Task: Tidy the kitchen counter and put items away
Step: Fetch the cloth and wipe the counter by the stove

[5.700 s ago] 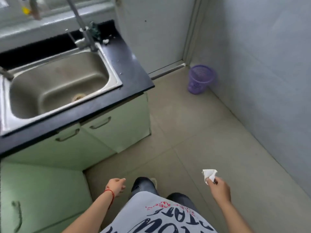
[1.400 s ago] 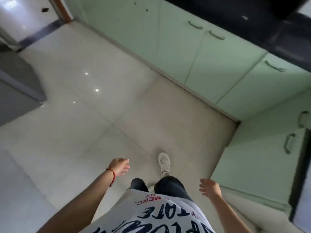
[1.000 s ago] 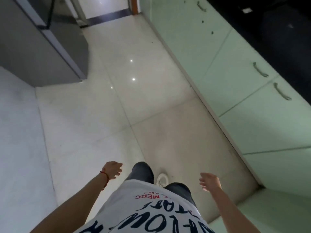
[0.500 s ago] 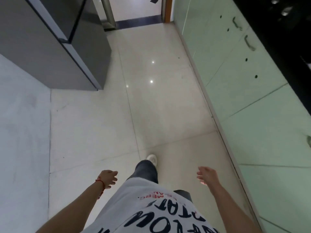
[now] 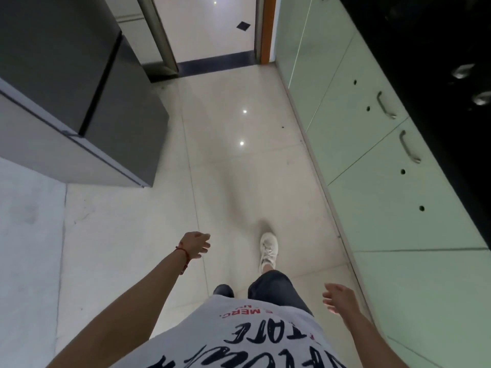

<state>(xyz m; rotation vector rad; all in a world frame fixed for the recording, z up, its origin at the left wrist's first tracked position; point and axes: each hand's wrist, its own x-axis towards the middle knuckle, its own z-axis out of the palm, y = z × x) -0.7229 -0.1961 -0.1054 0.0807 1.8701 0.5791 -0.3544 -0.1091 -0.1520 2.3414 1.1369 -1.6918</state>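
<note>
I am looking down at a pale tiled floor (image 5: 239, 166) as I walk. My left hand (image 5: 196, 245), with a red string at the wrist, swings out ahead of me, empty, fingers loosely apart. My right hand (image 5: 339, 298) hangs by my hip near the cabinets, also empty with fingers spread. The black counter (image 5: 435, 62) runs along the right edge above light green cabinet doors (image 5: 377, 181). Two small shiny objects (image 5: 471, 83) lie on the counter; I cannot tell what they are.
A tall grey refrigerator (image 5: 87, 96) stands at the left, leaving a floor corridor between it and the cabinets. A doorway with a dark threshold (image 5: 215, 63) and orange frame lies ahead. My white shoe (image 5: 269, 249) is stepping forward.
I have turned away from the sink and walked along the cabinets toward the doorway. The white tissue held in my right hand earlier is gone. My left arm has swung forward.
</note>
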